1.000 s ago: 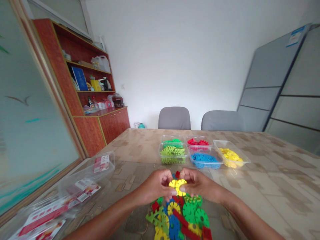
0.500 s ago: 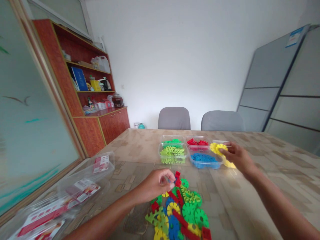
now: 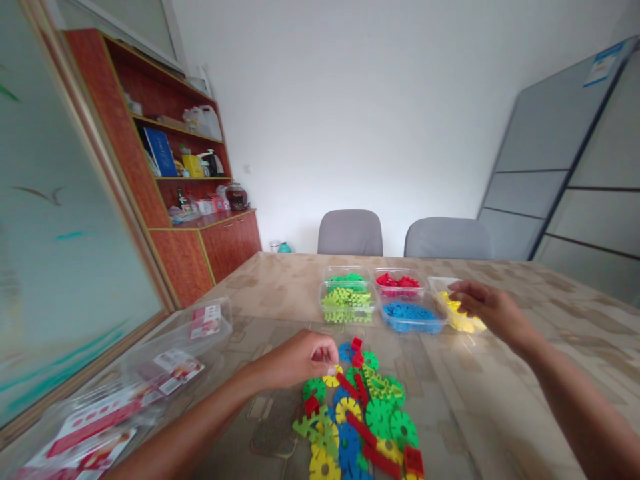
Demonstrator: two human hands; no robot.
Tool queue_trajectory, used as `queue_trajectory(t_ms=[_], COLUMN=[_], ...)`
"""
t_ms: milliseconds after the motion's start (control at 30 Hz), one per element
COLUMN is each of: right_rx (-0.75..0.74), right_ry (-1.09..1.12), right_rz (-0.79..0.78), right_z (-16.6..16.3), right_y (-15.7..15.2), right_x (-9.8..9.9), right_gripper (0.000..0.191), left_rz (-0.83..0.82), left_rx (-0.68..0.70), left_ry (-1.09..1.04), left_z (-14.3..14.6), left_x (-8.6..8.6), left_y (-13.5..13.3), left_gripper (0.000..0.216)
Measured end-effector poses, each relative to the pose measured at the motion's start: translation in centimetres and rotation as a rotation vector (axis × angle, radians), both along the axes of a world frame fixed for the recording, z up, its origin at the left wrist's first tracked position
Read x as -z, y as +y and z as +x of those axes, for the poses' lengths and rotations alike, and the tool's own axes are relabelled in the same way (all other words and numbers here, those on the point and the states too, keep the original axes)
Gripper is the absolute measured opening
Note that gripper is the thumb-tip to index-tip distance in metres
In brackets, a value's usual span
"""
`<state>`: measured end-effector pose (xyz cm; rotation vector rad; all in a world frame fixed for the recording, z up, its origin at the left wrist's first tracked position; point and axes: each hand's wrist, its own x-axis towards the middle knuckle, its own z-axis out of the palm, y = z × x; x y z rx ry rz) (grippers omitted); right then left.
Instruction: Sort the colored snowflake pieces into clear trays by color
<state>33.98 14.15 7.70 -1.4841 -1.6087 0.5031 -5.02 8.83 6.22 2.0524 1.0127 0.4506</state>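
Gone from my right hand [image 3: 487,310] since the earlier frame: the yellow notched plastic discs it held. Its fingers stand loosely parted over the rectangular clear plastic tub [image 3: 441,282], yellow plastic pieces [image 3: 465,323] inside. Left of that tub and nearer me, my left hand [image 3: 303,360] is narrowly curled, contents undeterminable, just beyond a spread of multicoloured plastic pieces [image 3: 381,415].
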Motion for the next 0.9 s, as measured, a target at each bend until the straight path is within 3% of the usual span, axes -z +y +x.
queue_trajectory(t_ms=[100,167,233,333,467,667,767,900], right_rx=[-0.367,-0.616,-0.745,-0.759,-0.634,-0.598,-0.621,-0.725], right_ry=[-0.167,-0.302,-0.356,-0.446,-0.665,-0.691,-0.689,-0.663], right_rz=[-0.088,-0.244,-0.400,-0.481,-0.355,-0.237,-0.219,-0.213], right_z=[-4.0,-6.6,-9.0,-11.7,-13.6,-13.8,-14.5,-16.5], right_y=[-2.0,-3.7,-5.3,-7.1,-7.7,-7.3,-8.3,-10.1], right_x=[-1.0,-1.2,-1.0,0.0,1.6,1.8,1.4,1.9], right_gripper=[0.027,0.022,0.015,0.020,0.027,0.012,0.007,0.022], left_rz=[-0.002,0.041,0.118,0.226,0.265,0.237,0.199,0.242], left_rx=[0.122,0.208,0.267,0.299,0.258,0.217,0.216,0.216], left_ry=[0.098,0.179,0.239,0.317,0.402,0.441,0.461,0.374], left_z=[0.0,0.2,0.6,1.1,0.7,-1.1,-1.1,-0.2], left_x=[-1.3,-1.7,-1.5,-0.7,-0.8,-2.3,-2.4,-1.6], left_y=[-1.0,-1.7,-2.2,-2.6,-2.4,-1.9,-1.8,-1.6], left_gripper=[0.012,0.017,0.023,0.033,0.032,0.032,0.022,0.012])
